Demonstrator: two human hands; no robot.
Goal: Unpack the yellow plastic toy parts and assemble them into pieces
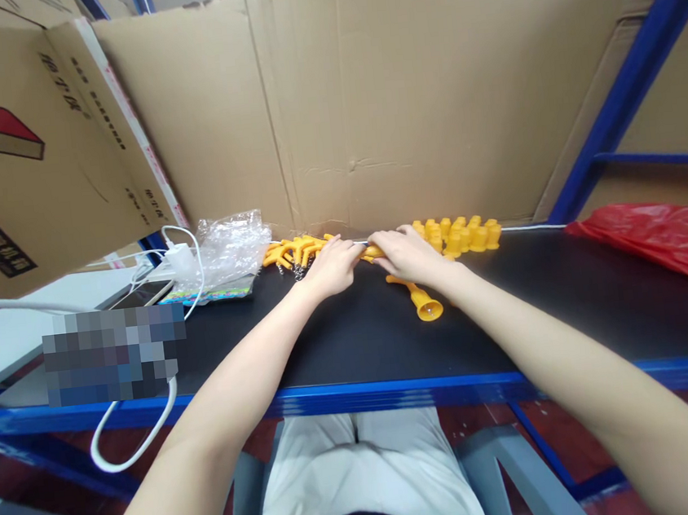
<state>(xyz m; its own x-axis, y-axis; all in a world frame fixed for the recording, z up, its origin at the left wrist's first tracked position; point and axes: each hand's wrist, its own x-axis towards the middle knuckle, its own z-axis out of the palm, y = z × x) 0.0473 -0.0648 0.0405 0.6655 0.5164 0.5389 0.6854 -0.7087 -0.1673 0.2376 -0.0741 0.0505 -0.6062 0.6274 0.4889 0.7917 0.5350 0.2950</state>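
Towards the back of the black worktop point(353, 342): one yellow plastic piece point(373, 252), pinched in my right hand point(410, 257), my left hand point(336, 266) bent close beside it, whether gripping I cannot tell; probably light, stiff, smooth, best held near its ends.

Bright | pale glare on upper cardboard point(376, 98) | edges stretched | left patch point(112, 356) pixelated
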